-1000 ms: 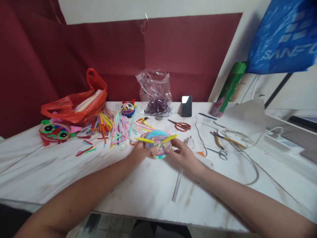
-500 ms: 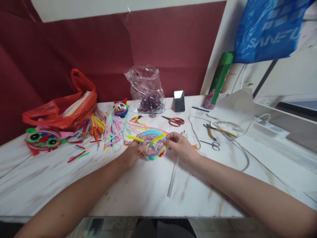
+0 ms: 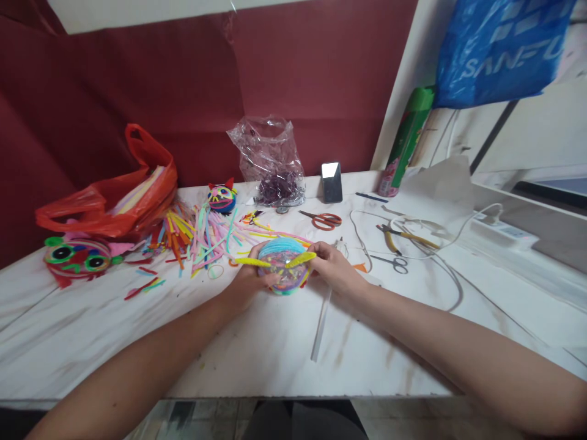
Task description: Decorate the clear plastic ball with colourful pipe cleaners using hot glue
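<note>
Between my hands, above the table, is a round pipe-cleaner craft ball [image 3: 283,247] with light blue rows on top and a clear, see-through section facing me. Two yellow pipe-cleaner strips stick out from it, one to each side. My left hand [image 3: 251,275] grips the ball's left side, with the thumb across its front. My right hand [image 3: 328,264] is closed at the right side, its fingertips pinching the right yellow strip [image 3: 301,259]. The left yellow strip [image 3: 247,261] passes over my left hand. The ball's underside is mostly hidden.
Loose pipe cleaners [image 3: 208,238] lie behind left, near a red plastic bag [image 3: 105,205] and two finished craft heads [image 3: 82,258]. Behind stand a clear bag [image 3: 275,177] and a phone [image 3: 332,183]. Red-handled scissors [image 3: 326,220], pliers [image 3: 389,237], cables and a glue stick [image 3: 320,333] lie rightward.
The ball has tipped slightly, so its lower coloured edge shows less. The right yellow strip has swung outward to the right with my right hand; the left one lies lower.
</note>
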The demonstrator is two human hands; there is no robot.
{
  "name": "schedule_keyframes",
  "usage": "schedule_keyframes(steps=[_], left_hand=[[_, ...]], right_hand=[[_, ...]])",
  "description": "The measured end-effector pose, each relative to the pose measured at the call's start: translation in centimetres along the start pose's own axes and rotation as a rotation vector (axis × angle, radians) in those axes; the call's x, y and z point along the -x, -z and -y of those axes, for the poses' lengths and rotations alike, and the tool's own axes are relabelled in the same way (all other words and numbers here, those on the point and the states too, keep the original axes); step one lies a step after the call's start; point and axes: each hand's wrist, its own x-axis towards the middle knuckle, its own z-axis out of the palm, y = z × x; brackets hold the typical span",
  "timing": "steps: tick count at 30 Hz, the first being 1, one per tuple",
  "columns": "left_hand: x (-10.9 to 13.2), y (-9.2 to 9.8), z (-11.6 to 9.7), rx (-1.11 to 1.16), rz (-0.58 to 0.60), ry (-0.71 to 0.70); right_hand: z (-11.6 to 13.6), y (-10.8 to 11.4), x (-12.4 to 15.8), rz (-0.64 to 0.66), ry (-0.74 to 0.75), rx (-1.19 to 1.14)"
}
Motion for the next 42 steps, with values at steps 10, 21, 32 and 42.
schedule_keyframes(steps=[10,21,32,42], left_hand=[[0.7,-0.8,0.0,-0.164,-0.087,-0.077],[-0.3,-1.1,-0.2,0.135,0.038,0.023],[-0.3,-0.9,-0.3,0.229,0.099,0.043],[-0.1,-1.0,-0.5,0.207,0.103,0.038]], right_hand=[[0.1,-0.4,0.4,-0.031,0.044,-0.050],[0.5,0.2,0.3,-0.097,0.156,0.054],[0.0,1.3,1.1,-0.051,1.086,0.666],[-0.3,1.5,1.0,-0.044,1.150,0.720]])
